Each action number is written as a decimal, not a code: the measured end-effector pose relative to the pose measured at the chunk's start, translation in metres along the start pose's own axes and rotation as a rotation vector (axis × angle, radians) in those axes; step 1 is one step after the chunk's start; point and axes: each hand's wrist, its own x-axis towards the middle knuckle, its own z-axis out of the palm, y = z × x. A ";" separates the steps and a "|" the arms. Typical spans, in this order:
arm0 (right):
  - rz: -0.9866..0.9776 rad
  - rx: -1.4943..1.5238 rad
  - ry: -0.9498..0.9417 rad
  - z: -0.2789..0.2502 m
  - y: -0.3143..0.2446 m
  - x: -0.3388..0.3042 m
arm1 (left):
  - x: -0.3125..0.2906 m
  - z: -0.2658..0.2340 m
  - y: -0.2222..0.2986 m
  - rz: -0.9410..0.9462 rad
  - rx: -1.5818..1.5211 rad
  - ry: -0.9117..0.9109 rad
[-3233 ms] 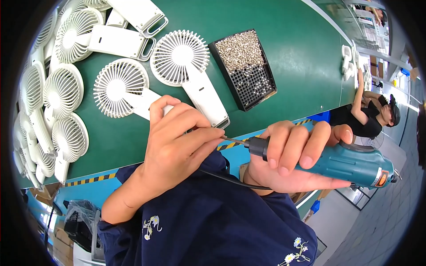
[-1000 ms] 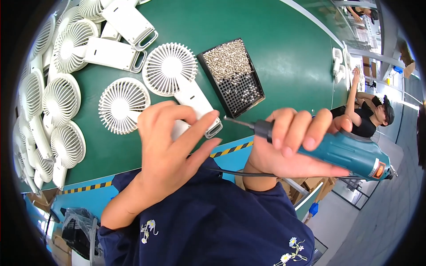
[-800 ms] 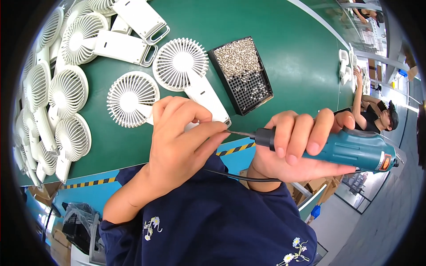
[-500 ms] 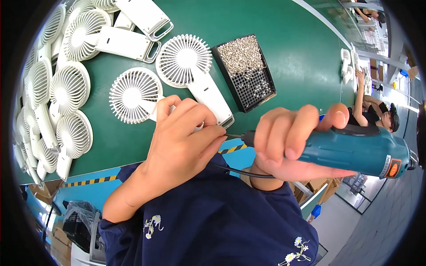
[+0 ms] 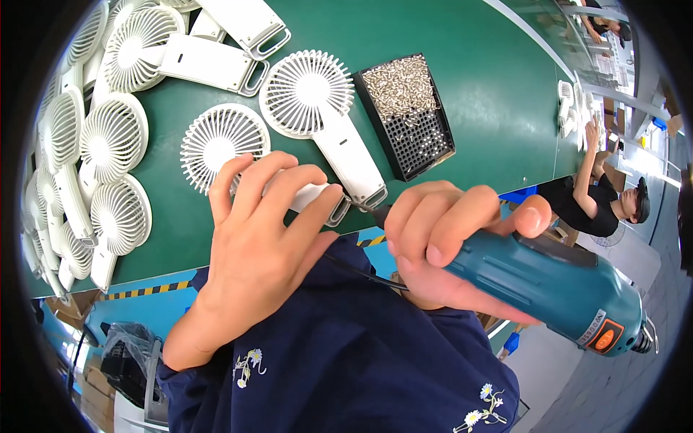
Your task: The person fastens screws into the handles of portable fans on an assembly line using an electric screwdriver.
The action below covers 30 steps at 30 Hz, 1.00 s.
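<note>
My right hand (image 5: 447, 242) is wrapped round a teal electric screwdriver (image 5: 534, 285), its black nose and bit slanting up and left. The bit's tip is at the handle end of a white handheld fan (image 5: 221, 141) lying on the green bench. My left hand (image 5: 267, 227) lies over that fan's handle with the fingers spread, hiding much of it; thumb and forefinger are apart beside the metal loop. A second white fan (image 5: 312, 86) lies just beyond, its handle pointing toward the bit. Right of it sits a black screw tray (image 5: 404, 169) with many small silver screws (image 5: 395, 85).
Several white fans (image 5: 115, 137) are piled along the left of the green bench (image 5: 498, 108). A black cord (image 5: 368, 274) runs below my hands. At the far right a co-worker in a black shirt (image 5: 595, 209) reaches to other fans (image 5: 567, 108).
My left fingers have parted from their pinch near the bit and spread over the fan handle. The screwdriver has shifted left, its rear end dropping. The co-worker's arms have moved.
</note>
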 end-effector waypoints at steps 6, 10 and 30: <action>0.166 0.162 0.076 0.006 -0.011 -0.005 | -0.003 0.007 -0.009 0.004 0.066 0.015; 0.113 0.193 0.099 0.009 -0.004 -0.003 | -0.003 0.008 -0.010 -0.010 0.047 0.022; -0.244 0.031 0.343 0.004 -0.005 0.009 | -0.002 0.012 -0.009 -0.037 0.031 0.051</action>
